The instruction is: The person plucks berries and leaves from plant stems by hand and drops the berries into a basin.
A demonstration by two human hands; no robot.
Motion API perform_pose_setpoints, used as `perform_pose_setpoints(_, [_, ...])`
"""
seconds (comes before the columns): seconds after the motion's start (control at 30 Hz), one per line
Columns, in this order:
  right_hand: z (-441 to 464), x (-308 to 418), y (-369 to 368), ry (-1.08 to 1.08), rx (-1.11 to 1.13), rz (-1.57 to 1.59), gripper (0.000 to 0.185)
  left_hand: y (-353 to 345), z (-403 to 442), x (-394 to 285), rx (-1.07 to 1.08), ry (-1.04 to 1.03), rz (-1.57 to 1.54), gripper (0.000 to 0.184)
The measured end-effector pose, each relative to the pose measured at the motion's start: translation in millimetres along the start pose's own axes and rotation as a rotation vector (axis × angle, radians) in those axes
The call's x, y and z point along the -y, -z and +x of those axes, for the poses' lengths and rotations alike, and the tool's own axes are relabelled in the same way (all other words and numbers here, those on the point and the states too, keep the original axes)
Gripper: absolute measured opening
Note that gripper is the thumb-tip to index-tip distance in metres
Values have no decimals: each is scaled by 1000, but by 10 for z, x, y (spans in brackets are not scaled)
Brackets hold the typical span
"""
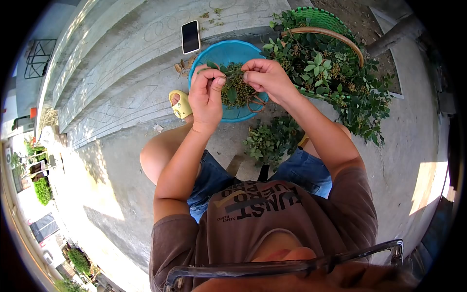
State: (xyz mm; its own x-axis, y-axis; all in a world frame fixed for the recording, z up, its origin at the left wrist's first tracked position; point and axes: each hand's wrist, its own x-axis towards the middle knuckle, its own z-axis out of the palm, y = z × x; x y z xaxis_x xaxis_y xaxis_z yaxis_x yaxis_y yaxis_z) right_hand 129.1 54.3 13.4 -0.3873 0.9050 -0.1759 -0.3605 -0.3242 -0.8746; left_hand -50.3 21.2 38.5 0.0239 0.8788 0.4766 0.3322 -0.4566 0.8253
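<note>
Above the blue basin (203,54), my left hand (207,92) is closed with thumb and fingers around a leafy stem (208,66). My right hand (266,77) pinches with thumb and forefinger close beside it; what sits in that pinch is too small to make out. Clusters of small green-brown berries (237,92) lie in the basin under both hands, with a few leaves among them. Brown loops (256,103), resembling scissor handles, rest at the basin's near right side.
A green woven basket (321,17) with a brown handle (325,31) is heaped with leafy berry branches (323,68). More cut foliage (272,140) lies on the ground between my legs. A phone (190,37) rests on the concrete steps (121,68). My yellow shoe (181,108) is left of the basin.
</note>
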Motion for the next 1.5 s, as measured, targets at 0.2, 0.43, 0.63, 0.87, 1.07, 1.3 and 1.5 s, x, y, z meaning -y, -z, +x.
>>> perform_pose_setpoints(0.2, [-6,4,14,22,35,8,10,-54,-12,56,-66,285,-453,2])
perform_pose_setpoints(0.43, [-8,19,54,-40,93,73,8,-62,25,108,-102,552,-894,5])
perform_pose_setpoints(0.63, [59,5,145,-57,29,87,7,113,142,220,-191,472,-965,7])
perform_pose_setpoints(0.87, [77,-16,60,-36,6,186,6,42,93,142,-155,510,-976,5])
perform_pose_setpoints(1.07, [60,12,-24,-69,93,230,7,17,41,187,-123,502,-866,7])
perform_pose_setpoints(1.3, [115,-82,26,-20,58,281,10,-43,12,109,-148,483,-764,4])
perform_pose_setpoints(1.5, [325,-317,210,378,87,-432,24,24,-42,94,217,469,-458,10])
